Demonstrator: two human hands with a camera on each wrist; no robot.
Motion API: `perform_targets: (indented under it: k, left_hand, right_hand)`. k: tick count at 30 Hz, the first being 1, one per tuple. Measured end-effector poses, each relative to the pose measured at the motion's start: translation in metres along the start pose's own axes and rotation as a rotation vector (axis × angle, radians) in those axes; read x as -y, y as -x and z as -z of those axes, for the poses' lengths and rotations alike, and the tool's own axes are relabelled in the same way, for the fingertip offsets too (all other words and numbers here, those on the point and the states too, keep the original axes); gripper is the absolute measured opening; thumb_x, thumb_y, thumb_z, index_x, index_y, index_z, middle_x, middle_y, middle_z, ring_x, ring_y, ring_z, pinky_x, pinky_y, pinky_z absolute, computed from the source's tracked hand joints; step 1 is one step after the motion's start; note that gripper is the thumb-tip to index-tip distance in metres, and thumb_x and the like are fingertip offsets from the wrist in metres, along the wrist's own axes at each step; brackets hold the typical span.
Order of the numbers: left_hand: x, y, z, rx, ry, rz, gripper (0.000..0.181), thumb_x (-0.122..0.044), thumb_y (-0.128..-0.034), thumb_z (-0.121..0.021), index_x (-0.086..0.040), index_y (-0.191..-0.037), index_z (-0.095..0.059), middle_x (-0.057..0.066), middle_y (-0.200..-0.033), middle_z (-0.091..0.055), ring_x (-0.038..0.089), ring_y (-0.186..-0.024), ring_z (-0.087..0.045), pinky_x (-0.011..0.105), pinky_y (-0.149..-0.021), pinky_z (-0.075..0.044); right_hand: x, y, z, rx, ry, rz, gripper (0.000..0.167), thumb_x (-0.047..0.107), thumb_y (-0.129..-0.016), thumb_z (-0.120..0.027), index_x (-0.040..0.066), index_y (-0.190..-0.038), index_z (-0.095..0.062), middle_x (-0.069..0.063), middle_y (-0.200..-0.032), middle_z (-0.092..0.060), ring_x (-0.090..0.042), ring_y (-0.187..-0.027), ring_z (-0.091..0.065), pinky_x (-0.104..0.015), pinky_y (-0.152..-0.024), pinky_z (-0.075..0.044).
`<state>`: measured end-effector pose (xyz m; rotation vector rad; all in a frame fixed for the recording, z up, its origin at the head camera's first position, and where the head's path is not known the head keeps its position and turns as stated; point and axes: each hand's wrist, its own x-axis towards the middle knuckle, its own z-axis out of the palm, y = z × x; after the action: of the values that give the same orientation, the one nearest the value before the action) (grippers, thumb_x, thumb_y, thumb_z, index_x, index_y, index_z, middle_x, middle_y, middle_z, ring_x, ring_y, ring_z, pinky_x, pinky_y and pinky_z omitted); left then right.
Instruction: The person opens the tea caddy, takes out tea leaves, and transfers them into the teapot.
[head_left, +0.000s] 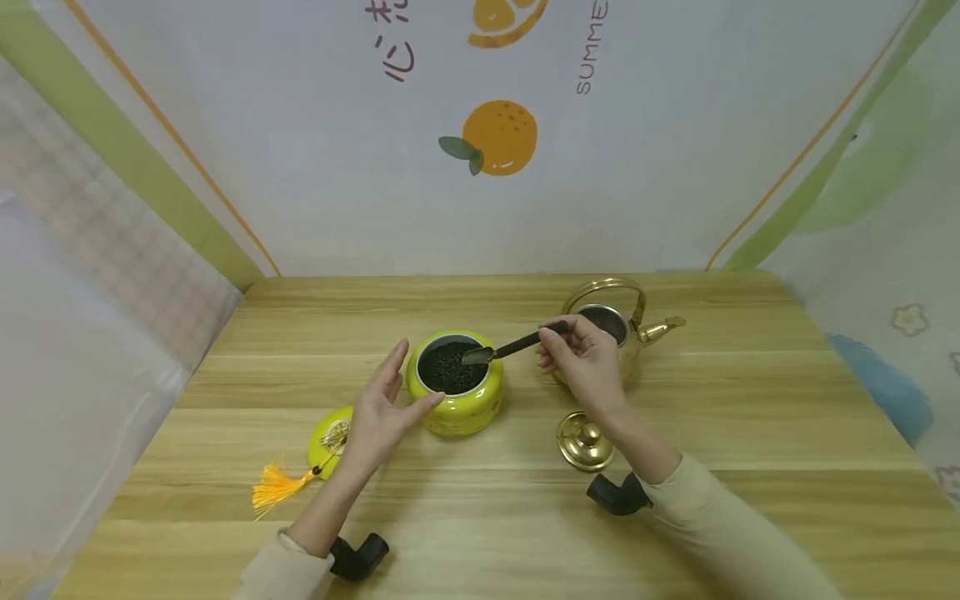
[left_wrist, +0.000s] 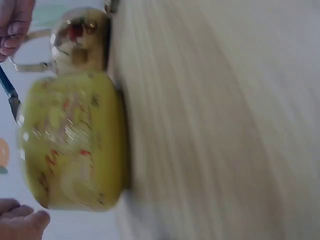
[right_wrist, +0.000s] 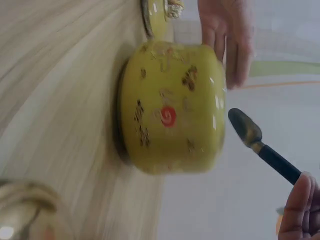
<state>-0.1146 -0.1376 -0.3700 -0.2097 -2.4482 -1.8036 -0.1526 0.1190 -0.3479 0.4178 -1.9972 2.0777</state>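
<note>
The glossy, round yellow-green jar (head_left: 463,417) stood upright on the pale wood-grained surface (head_left: 480,517), dark loose leaves (head_left: 450,371) showing through its mouth. At the jar's three o'clock, my right hand (head_left: 588,358) pinched a slender scoop (head_left: 517,342) by its dark stick handle, slanting it down toward nine o'clock so that its rounded bowl hung over the mouth, just above the rim. My left hand (head_left: 378,421) was at the jar's eight o'clock, gripping nothing, fingers straight and thumb spread toward the wall; I could not tell whether they touched. Behind my right hand, between two and three o'clock, stood a shiny gold metal teapot (head_left: 630,367) with an arched handle. A round, knobbed gold lid (head_left: 585,442) lay at four o'clock. Beside my left wrist, at eight o'clock, lay a yellow-green lid (head_left: 321,435) with an orange tassel (head_left: 276,487).
</note>
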Motion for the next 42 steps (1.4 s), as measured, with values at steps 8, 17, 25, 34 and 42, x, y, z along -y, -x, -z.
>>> perform_targets:
  k: [8, 17, 25, 34, 42]
  left_hand:
    - [0.015, -0.006, 0.001, 0.117, -0.037, 0.04, 0.096, -0.011, -0.0767, -0.078, 0.003, -0.148, -0.015, 0.018, -0.156, -0.008, 0.029, -0.144, -0.014, 0.038, -0.116, -0.02]
    - [0.02, -0.006, 0.0, 0.115, -0.041, 0.043, 0.098, -0.013, -0.0758, -0.079, 0.002, -0.148, -0.015, 0.019, -0.156, -0.007, 0.028, -0.143, -0.016, 0.037, -0.115, -0.022]
    - [0.02, -0.005, 0.001, 0.114, -0.039, 0.047, 0.098, -0.013, -0.0761, -0.079, 0.002, -0.148, -0.015, 0.018, -0.156, -0.008, 0.028, -0.143, -0.016, 0.037, -0.115, -0.022]
    - [0.019, -0.005, 0.001, 0.12, -0.04, 0.062, 0.097, -0.013, -0.0772, -0.078, 0.001, -0.149, -0.014, 0.015, -0.157, -0.008, 0.027, -0.143, -0.017, 0.037, -0.115, -0.022]
    - [0.022, -0.006, 0.001, 0.118, -0.028, 0.039, 0.095, -0.01, -0.0776, -0.077, 0.003, -0.148, -0.015, 0.019, -0.156, -0.01, 0.028, -0.143, -0.018, 0.036, -0.115, -0.023]
  right_hand:
    - [-0.007, -0.007, -0.022, 0.068, 0.165, 0.05, 0.015, 0.006, -0.089, -0.063, -0.007, -0.096, -0.062, -0.022, -0.073, -0.062, -0.009, -0.056, -0.061, -0.027, -0.051, -0.056]
    - [-0.007, -0.012, -0.027, 0.082, 0.248, 0.024, 0.013, 0.006, -0.089, -0.063, -0.006, -0.095, -0.062, -0.019, -0.072, -0.062, -0.017, -0.055, -0.059, -0.027, -0.049, -0.055]
    - [-0.011, -0.016, -0.033, 0.115, 0.325, 0.055, 0.009, 0.005, -0.088, -0.064, -0.004, -0.09, -0.063, -0.021, -0.07, -0.062, -0.035, -0.054, -0.059, -0.031, -0.046, -0.055]
    - [-0.02, -0.012, -0.038, 0.136, 0.365, 0.022, 0.009, 0.007, -0.088, -0.065, -0.002, -0.089, -0.067, -0.017, -0.069, -0.064, -0.035, -0.054, -0.06, -0.03, -0.046, -0.054]
    - [-0.024, -0.009, -0.042, 0.203, 0.423, -0.065, 0.01, 0.007, -0.086, -0.067, 0.0, -0.093, -0.069, -0.013, -0.073, -0.068, -0.038, -0.056, -0.061, -0.025, -0.045, -0.052]
